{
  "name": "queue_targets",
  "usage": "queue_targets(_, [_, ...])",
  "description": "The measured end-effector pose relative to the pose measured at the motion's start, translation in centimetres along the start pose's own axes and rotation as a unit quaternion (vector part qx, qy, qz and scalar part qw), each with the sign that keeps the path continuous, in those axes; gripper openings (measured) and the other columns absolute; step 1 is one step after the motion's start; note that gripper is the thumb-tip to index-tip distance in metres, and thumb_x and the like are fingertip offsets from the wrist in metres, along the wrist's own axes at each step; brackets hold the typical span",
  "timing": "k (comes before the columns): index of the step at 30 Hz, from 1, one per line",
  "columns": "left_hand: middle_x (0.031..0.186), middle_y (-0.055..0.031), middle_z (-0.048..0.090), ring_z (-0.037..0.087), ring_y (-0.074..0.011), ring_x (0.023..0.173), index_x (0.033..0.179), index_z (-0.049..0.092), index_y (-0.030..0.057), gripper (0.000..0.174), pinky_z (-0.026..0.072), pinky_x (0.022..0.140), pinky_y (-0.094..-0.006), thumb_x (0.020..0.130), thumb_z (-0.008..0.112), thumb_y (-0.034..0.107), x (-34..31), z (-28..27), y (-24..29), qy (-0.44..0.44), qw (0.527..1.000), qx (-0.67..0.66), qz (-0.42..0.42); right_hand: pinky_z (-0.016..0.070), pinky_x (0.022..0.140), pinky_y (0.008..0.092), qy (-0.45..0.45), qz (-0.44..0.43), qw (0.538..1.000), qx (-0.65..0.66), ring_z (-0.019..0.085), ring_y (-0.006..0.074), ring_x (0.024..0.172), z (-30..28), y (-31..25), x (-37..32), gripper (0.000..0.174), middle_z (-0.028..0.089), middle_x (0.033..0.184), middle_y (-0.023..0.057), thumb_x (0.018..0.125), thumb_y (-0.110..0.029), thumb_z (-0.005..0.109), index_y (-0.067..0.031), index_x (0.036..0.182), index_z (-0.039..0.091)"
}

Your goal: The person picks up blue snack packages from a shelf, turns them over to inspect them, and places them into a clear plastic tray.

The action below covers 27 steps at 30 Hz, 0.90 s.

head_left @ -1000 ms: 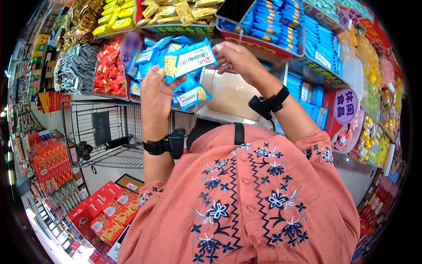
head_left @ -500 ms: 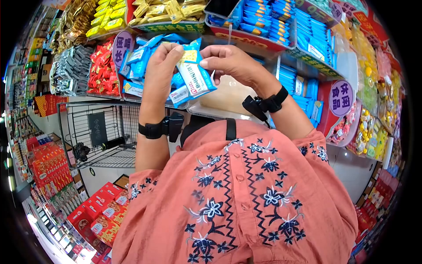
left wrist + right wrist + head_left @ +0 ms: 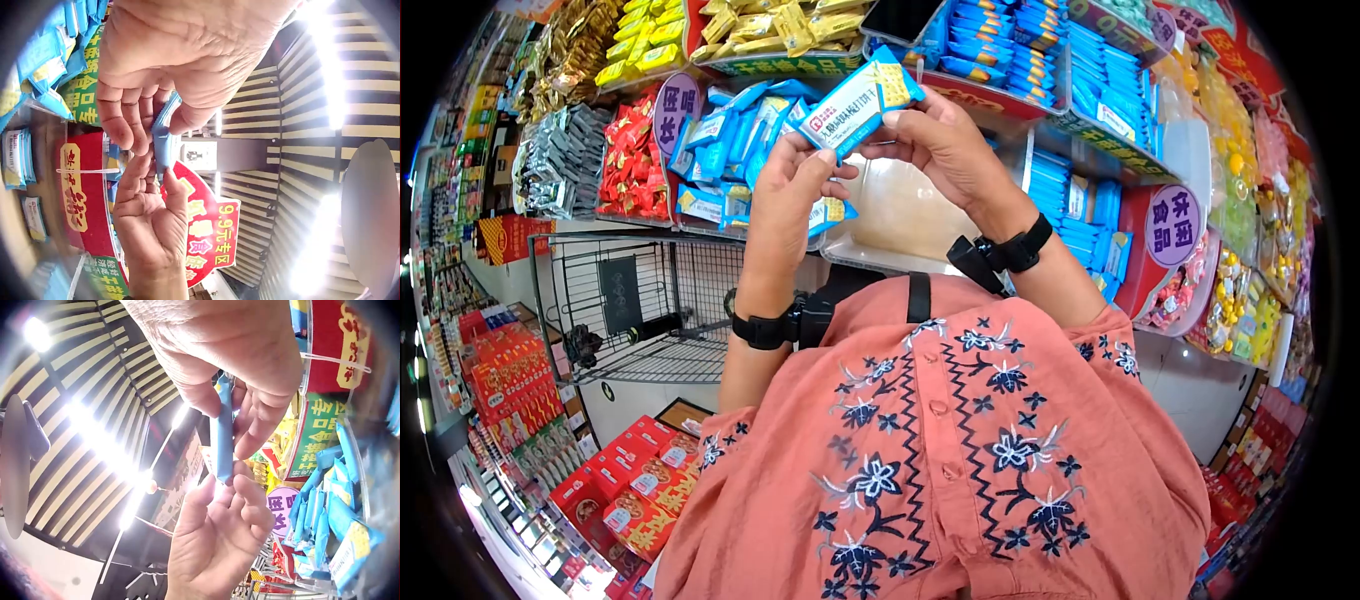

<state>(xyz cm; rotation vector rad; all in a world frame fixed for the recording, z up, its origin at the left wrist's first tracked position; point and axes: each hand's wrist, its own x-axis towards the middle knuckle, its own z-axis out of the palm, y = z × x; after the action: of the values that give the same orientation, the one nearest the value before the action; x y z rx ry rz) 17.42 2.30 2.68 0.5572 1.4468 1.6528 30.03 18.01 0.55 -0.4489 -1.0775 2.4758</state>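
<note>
Pinching opposite ends of a blue-and-white plastic biscuit packet (image 3: 852,112), the left hand (image 3: 785,200) and right hand (image 3: 952,150) hold it aslant, thumbs against one side and fingers against the other. The packet is in the air, near the right edge of a clear plastic bin (image 3: 725,233) heaped with blue packets (image 3: 718,135). Another blue packet (image 3: 832,212) lies near that bin's near right corner. Red-wrapped sweets (image 3: 636,165) sit beyond its left edge, beside a round purple sign (image 3: 677,112). A black wire shopping cart (image 3: 630,300) stands nearer the person, to the left.
</note>
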Motion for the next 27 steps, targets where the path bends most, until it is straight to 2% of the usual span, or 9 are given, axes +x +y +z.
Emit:
queue_targets(6, [0.111,-0.0109,0.066,0.067,-0.0161,0.090,0.122,0.052,-0.0002,0.025,0.0563,0.070,-0.0264,0.100,0.055,0.012,0.0,-0.5,-0.1,0.005,1.000,-0.015,0.007,0.0597,0.088,0.0359,-0.019,0.012,1.000,-0.001,0.071,0.0244,0.097,0.1,0.1,-0.3,0.039,0.067,0.113,0.0156,0.095,-0.010,0.063,0.0027,0.130,0.050])
queue_targets(16, [0.106,-0.0106,0.066,0.067,-0.0155,0.083,0.120,0.052,-0.0008,0.024,0.0562,0.068,-0.0273,0.100,0.056,0.012,-0.3,-1.0,-0.2,0.016,1.000,-0.016,-0.007,0.0598,0.089,0.0364,-0.030,0.019,0.999,-0.013,0.071,0.0250,0.098,0.4,0.2,-0.9,0.041,0.067,0.114,0.0152,0.095,-0.010,0.064,0.0022,0.132,0.049])
queue_targets(27, [0.103,-0.0090,0.066,0.066,-0.0137,0.082,0.113,0.056,-0.0005,0.021,0.0544,0.067,-0.0247,0.098,0.058,0.015,-0.7,-1.3,-0.1,0.023,1.000,-0.015,-0.005,0.0604,0.086,0.0351,-0.037,0.011,0.999,-0.011,0.072,0.0244,0.097,0.6,0.5,-1.2,0.042,0.067,0.114,0.0155,0.098,-0.016,0.062,0.0016,0.134,0.048])
